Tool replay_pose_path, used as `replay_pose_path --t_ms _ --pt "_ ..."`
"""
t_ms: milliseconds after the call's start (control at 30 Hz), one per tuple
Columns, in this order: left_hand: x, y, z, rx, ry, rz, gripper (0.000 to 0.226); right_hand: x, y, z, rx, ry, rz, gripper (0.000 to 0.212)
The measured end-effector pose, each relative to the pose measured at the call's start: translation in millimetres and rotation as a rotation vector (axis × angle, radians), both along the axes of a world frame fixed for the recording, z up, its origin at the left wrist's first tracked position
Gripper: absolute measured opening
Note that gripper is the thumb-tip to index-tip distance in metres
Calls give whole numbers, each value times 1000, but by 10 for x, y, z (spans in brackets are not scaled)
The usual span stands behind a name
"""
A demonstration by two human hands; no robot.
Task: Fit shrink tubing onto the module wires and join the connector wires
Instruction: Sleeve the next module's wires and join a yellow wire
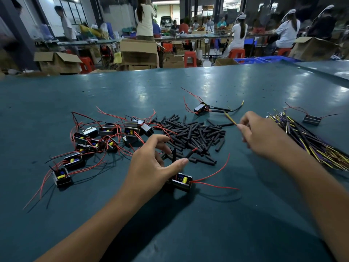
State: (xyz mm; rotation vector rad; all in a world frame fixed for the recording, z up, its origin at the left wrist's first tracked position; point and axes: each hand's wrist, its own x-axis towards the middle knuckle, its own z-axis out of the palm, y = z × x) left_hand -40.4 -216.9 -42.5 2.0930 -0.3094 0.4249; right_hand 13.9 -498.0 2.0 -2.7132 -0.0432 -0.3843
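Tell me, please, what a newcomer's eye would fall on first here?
The heap of black shrink tubing at the table's centre, with a tangle of modules trailing red wires left of it. Nearer, the left hand holds tubed wires above one module, while the right hand pinches a yellow wire.

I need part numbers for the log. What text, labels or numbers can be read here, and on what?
None can be read.
Modules: any markings on them are too small and blurred.
Cardboard boxes: no print legible.
Connector wires and tubing pieces: no lettering visible.
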Motion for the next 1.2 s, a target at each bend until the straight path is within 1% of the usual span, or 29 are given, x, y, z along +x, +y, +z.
replay_pose_path --t_ms 33,67,100,167,200,233,267,333,400,467,533,600,667,800,867,933,967,1000,1067,1200 --pt "-9 5 20 -20 -22 -1 52 -58 92 44 134 -42 77 12" --pt "-18 8 44 -39 -46 -4 48 -123 197 86 293 -41 149 12" --pt "-33 8 68 -54 -71 -12 43 -198 296 117 488 16 224 13" --pt "-77 -11 114 -93 -109 -47 32 -346 455 148 888 245 372 11" --pt "-104 -26 139 -132 -115 -72 29 -414 514 152 1018 360 436 11" --pt "-133 -42 168 -185 -114 -105 27 -467 559 154 1079 440 494 10" --pt "-157 -56 197 -243 -109 -143 26 -507 596 157 1094 481 540 10" --pt "-195 -73 237 -315 -97 -213 24 -556 648 169 1095 487 598 11" --pt "-225 -88 249 -315 -76 -257 22 -573 665 200 1167 464 620 15" --pt "-251 -112 230 -294 -52 -286 17 -566 651 246 1285 437 610 18" --pt "-262 -126 206 -243 -46 -304 13 -533 605 287 1377 360 566 18" --pt "-258 -113 197 -125 -63 -334 16 -496 570 315 1427 262 503 18" --pt "-249 -86 207 22 -80 -380 23 -467 558 317 1466 189 469 17" --pt "-211 -35 196 276 -127 -452 37 -448 569 290 1495 155 450 16" --pt "-187 2 187 507 -148 -498 45 -438 570 274 1499 164 444 13" --pt "-160 37 164 766 -216 -496 49 -431 571 266 1509 172 430 11" --pt "-153 42 153 824 -247 -483 47 -429 570 262 1515 175 425 11" --pt "-148 38 139 831 -265 -470 43 -429 570 259 1520 179 424 11" --pt "-141 -12 93 779 -275 -433 36 -433 572 257 1528 190 427 12" --pt "-153 -106 34 677 -224 -383 29 -433 571 262 1552 213 431 14"
